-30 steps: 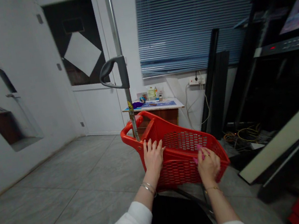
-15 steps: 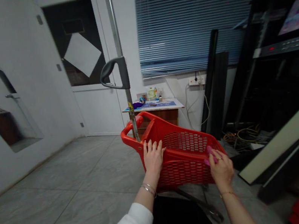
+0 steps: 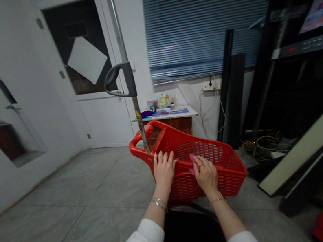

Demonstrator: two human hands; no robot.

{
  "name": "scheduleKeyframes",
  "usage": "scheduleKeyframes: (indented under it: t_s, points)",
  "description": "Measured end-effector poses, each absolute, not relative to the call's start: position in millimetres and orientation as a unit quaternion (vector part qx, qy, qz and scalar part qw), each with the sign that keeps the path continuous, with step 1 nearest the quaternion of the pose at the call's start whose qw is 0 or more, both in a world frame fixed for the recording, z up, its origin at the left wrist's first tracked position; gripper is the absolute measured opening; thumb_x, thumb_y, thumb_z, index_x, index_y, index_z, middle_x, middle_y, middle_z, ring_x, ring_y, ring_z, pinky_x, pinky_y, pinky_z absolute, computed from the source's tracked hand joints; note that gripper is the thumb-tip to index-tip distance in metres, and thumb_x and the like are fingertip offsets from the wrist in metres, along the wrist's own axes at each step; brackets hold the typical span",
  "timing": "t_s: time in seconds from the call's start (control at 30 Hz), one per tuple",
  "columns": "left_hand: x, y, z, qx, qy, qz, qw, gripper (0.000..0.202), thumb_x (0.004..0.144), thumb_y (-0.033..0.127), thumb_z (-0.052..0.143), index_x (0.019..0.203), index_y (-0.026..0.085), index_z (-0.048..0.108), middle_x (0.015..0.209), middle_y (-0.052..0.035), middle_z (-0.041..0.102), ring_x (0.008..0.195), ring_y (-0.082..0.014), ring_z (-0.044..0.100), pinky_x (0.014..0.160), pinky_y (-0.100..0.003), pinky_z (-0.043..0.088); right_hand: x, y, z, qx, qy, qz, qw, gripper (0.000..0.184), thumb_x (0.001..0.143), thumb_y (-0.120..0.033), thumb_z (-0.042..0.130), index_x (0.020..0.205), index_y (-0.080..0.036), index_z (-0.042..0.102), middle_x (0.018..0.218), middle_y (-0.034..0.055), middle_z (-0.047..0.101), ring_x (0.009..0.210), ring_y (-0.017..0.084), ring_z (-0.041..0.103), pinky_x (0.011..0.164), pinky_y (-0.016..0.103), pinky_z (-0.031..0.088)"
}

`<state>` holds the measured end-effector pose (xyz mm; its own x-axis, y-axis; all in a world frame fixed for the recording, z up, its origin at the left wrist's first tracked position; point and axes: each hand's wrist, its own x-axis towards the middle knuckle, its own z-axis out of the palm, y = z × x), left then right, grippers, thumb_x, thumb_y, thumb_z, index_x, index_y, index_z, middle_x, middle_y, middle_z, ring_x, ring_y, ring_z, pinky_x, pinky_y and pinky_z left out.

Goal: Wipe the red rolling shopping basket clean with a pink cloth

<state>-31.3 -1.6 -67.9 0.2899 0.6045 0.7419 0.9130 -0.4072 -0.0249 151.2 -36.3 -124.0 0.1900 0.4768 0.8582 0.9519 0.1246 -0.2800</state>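
A red plastic shopping cart (image 3: 179, 138) with perforated sides stands in front of me. My left hand (image 3: 164, 169) rests on its near rim, close to the handle end, fingers spread over the edge. Further right along the same rim, my right hand (image 3: 206, 173) is closed around a pink cloth (image 3: 192, 164) and presses it to the rim. Part of the cloth is hidden under the fingers. A metal pole with a grey grip (image 3: 119, 81) rises at the handle end of the cart.
A small table (image 3: 178, 112) with bottles and a purple cloth (image 3: 147, 114) stands behind the cart. Black panels (image 3: 234, 96) lean by the window at right, near coiled cables (image 3: 266, 144). A long pale board (image 3: 310, 141) slants across the right side. A white door (image 3: 104, 120) is at the back.
My right hand has slid the pink cloth leftward along the near rim, from the cart's far right end to about its middle. My left hand has stayed in place on the rim.
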Motion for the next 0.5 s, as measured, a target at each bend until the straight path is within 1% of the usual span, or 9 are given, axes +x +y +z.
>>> scheduleKeyframes:
  t_s: [0.13,0.23,0.33,0.5]
  points:
    - [-29,-2,-69,-0.768,-0.495,-0.337,0.227,0.041,0.099,0.042,0.044,0.134,0.027,0.059,0.126,-0.0078,0.067,0.128,-0.0289,0.051,0.117,-0.049,0.027,227,-54,-143,-0.654,-0.493,-0.275,0.503,0.036,0.094,-0.031,0.045,0.115,-0.017,0.07,0.113,0.0117,0.067,0.104,0.022,0.057,0.094,0.035,0.04]
    - [-26,-2,-71,-0.766,-0.497,-0.34,0.226,0.041,0.099,0.041,0.043,0.134,0.027,0.059,0.127,-0.0072,0.066,0.129,-0.0295,0.05,0.117,-0.05,0.026,249,-59,-147,-0.683,-0.427,-0.294,0.515,0.038,0.092,-0.032,0.045,0.111,-0.014,0.072,0.115,0.0144,0.067,0.104,0.025,0.058,0.092,0.038,0.041]
    - [-24,-1,-73,-0.763,-0.498,-0.345,0.223,0.04,0.1,0.04,0.042,0.134,0.027,0.059,0.127,-0.0076,0.066,0.13,-0.0298,0.049,0.117,-0.05,0.026,216,-51,-140,-0.678,-0.444,-0.291,0.509,0.037,0.093,-0.03,0.044,0.111,-0.015,0.072,0.113,0.0129,0.068,0.103,0.023,0.058,0.093,0.037,0.04]
    - [-26,0,-72,-0.764,-0.496,-0.352,0.217,0.04,0.099,0.039,0.044,0.133,0.027,0.059,0.127,-0.0082,0.066,0.13,-0.0297,0.05,0.116,-0.052,0.028,126,-32,-116,-0.629,-0.558,-0.261,0.474,0.035,0.097,-0.03,0.045,0.124,-0.025,0.066,0.12,0.0078,0.066,0.107,0.02,0.054,0.095,0.035,0.039]
